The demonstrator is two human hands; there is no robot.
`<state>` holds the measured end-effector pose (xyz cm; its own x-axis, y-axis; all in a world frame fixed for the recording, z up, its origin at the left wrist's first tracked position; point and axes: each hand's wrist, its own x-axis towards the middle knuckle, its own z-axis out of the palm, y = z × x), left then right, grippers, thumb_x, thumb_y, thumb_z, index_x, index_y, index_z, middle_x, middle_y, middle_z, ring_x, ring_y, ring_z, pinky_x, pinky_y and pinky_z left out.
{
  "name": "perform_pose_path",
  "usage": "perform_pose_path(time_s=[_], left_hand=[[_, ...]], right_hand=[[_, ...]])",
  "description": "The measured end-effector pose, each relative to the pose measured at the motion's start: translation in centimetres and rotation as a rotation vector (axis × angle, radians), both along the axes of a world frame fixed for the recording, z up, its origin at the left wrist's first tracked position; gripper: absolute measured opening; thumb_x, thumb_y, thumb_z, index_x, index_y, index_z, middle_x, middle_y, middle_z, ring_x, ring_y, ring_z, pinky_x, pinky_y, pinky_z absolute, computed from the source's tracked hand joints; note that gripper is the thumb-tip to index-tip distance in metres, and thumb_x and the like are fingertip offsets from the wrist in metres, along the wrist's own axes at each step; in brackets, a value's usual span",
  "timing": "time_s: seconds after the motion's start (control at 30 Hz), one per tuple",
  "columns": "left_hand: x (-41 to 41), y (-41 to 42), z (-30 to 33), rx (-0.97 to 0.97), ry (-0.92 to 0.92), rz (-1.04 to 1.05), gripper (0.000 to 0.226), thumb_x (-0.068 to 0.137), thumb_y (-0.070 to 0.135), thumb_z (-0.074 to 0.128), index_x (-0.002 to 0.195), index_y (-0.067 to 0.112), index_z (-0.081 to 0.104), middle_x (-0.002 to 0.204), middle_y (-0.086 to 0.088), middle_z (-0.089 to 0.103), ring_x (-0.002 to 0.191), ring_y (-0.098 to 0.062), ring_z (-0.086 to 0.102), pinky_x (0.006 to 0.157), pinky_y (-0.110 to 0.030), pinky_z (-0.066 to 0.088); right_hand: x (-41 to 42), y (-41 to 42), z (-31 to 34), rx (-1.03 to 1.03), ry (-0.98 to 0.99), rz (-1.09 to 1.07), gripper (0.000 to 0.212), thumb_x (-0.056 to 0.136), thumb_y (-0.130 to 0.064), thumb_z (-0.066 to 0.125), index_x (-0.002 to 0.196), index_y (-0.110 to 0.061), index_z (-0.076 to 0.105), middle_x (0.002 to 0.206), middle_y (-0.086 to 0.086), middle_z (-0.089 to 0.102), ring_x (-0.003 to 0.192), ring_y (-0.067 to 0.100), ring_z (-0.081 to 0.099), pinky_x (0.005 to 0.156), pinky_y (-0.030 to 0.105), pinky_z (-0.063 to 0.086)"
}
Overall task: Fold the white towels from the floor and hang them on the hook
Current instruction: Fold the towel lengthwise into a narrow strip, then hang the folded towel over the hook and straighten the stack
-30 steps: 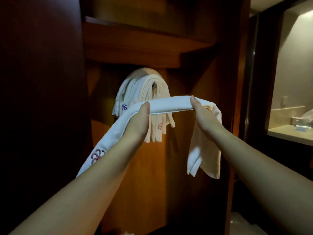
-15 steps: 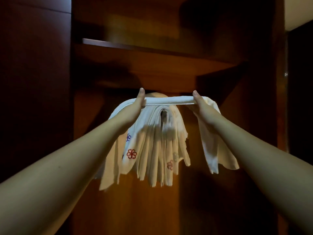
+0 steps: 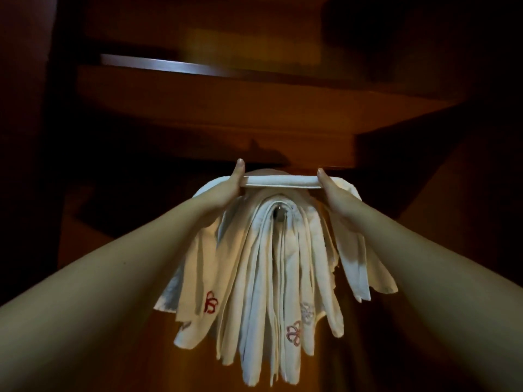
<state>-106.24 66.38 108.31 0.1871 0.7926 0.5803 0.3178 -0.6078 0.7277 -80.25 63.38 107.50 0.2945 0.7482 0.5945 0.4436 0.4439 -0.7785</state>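
A folded white towel [image 3: 281,182] is stretched level between my two hands, right above a thick bundle of hung white towels [image 3: 271,278]. My left hand [image 3: 223,190] grips its left part, thumb up. My right hand [image 3: 336,193] grips its right part, and the towel's ends droop down on both sides. The metal hook [image 3: 280,215] peeks out under the arch of the hung towels, which carry small embroidered flower marks.
A dark wooden shelf [image 3: 226,89] runs overhead, close above the towels. Wooden closet walls [image 3: 93,250] enclose the hook on the left, back and right.
Both hands have lifted the stretched towel up and forward, from in front of the hung bundle to just over its top. The view has tilted upward and drawn closer.
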Motion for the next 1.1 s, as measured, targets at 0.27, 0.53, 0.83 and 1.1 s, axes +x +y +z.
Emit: perform_pose_path(time_s=[0.27, 0.53, 0.83, 1.1], left_hand=[[1.6, 1.8, 1.0, 0.060, 0.089, 0.189, 0.065, 0.075, 0.095, 0.008, 0.070, 0.064, 0.065, 0.060, 0.027, 0.066, 0.056, -0.003, 0.069, 0.058, -0.027, 0.045], [0.7, 4.4, -1.7, 0.200, 0.188, 0.315, 0.076, 0.090, 0.081, 0.007, 0.123, 0.043, 0.064, 0.117, 0.007, 0.067, 0.096, -0.011, 0.056, 0.077, -0.028, 0.038], [-1.2, 3.4, -9.7, -0.138, -0.070, 0.074, 0.099, 0.084, 0.083, 0.010, 0.151, 0.018, 0.044, 0.147, -0.019, 0.050, 0.134, -0.030, 0.048, 0.117, -0.043, 0.034], [-4.0, 0.4, -18.0, -0.408, -0.381, 0.140, 0.076, 0.087, 0.080, 0.026, 0.132, 0.025, 0.053, 0.114, -0.013, 0.067, 0.102, -0.025, 0.059, 0.094, -0.039, 0.045]], right_hand=[[2.1, 5.1, -0.5, -0.178, 0.019, 0.133, 0.138, 0.033, -0.110, 0.038, 0.141, -0.027, 0.055, 0.137, 0.006, 0.062, 0.127, 0.023, 0.056, 0.116, 0.045, 0.037], [1.4, 5.9, -2.1, -0.211, 0.004, 0.183, 0.106, 0.065, -0.096, 0.036, 0.147, -0.029, 0.048, 0.144, 0.006, 0.056, 0.135, 0.024, 0.048, 0.120, 0.046, 0.030], [2.0, 3.4, -6.4, -0.256, -0.042, 0.129, 0.100, 0.076, -0.094, 0.028, 0.157, -0.036, 0.026, 0.160, 0.004, 0.036, 0.145, 0.025, 0.034, 0.123, 0.051, 0.021], [-0.2, -2.4, -11.1, -0.458, -0.103, -0.051, 0.110, 0.071, -0.093, 0.018, 0.154, -0.024, 0.035, 0.158, 0.010, 0.038, 0.144, 0.031, 0.036, 0.117, 0.049, 0.026]])
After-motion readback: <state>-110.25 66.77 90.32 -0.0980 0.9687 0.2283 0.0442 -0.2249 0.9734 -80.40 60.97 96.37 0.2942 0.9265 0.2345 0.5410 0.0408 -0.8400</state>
